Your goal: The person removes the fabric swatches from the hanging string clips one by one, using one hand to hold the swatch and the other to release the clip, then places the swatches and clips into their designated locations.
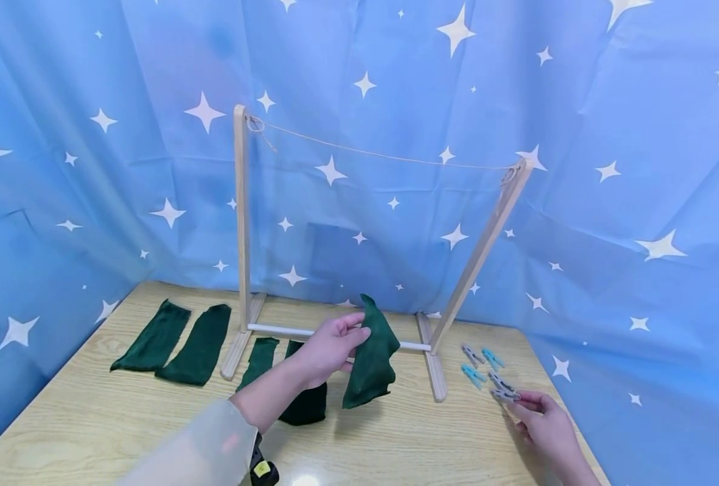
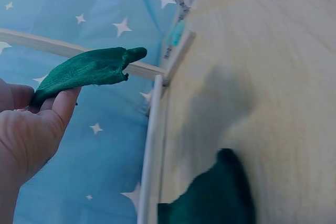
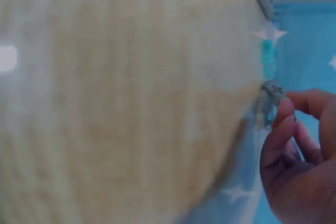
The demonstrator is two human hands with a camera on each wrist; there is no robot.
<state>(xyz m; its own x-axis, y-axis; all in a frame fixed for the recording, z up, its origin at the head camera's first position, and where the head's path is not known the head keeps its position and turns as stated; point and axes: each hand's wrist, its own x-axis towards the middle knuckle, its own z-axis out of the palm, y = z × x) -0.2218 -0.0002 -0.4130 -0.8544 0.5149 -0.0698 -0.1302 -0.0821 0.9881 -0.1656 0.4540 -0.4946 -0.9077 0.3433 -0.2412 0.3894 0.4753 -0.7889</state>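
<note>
A green sock (image 1: 373, 358) is pinched by the left hand (image 1: 330, 347) at frame centre, above the tabletop (image 1: 122, 418). At lower right, a grey clothespin (image 1: 505, 395) is pinched by the right hand (image 1: 544, 422), beside 4 others.

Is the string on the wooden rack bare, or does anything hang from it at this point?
Bare. The string runs between the rack's posts with nothing on it; the left hand holds a green sock below it.

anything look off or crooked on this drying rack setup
The rack is askew: its left post stands upright while the right post leans outward, so the string sags downhill to the right. Nothing looks spilled or damaged.
</note>
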